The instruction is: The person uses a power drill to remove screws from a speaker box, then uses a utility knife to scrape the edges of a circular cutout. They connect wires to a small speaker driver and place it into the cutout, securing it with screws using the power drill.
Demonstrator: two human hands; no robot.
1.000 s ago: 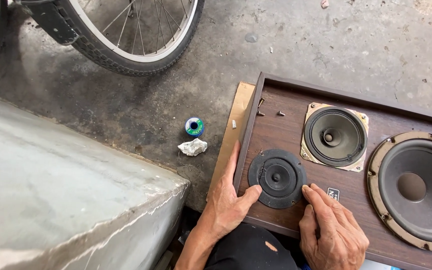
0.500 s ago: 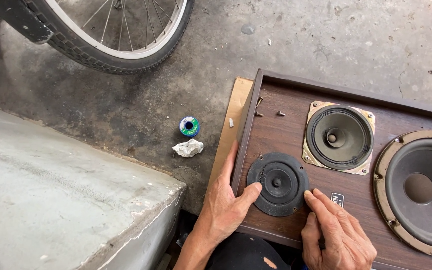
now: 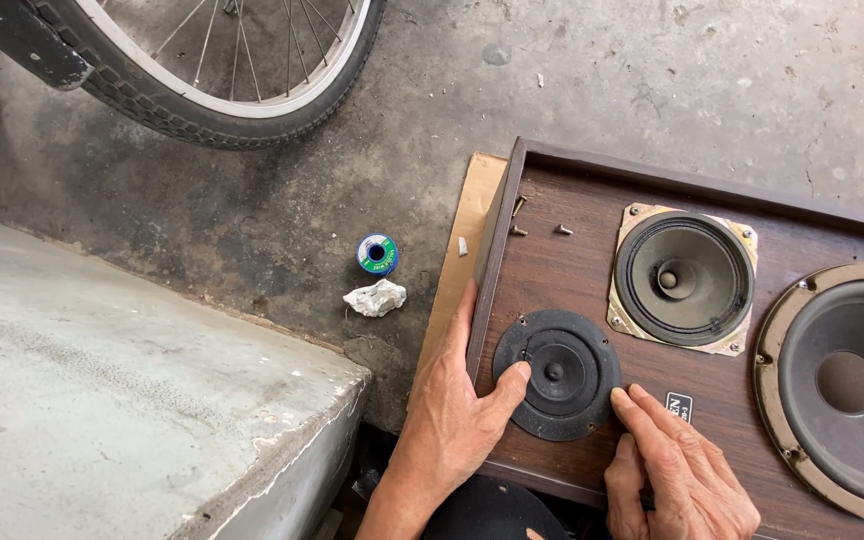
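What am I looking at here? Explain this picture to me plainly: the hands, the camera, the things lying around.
There is no machine: a person works with bare hands, and one camera on their head looks down at them. A brown wooden speaker box lies face up on a concrete floor. The left hand grips the box's edge, its thumb on a small round black speaker. The right hand touches that speaker's rim with its fingertips. Neither hand lifts anything. Beside it sit a mid-size speaker and a large speaker. Loose screws lie on the box. On the floor: a small spool, a crumpled white wad, a wheel and a concrete slab.
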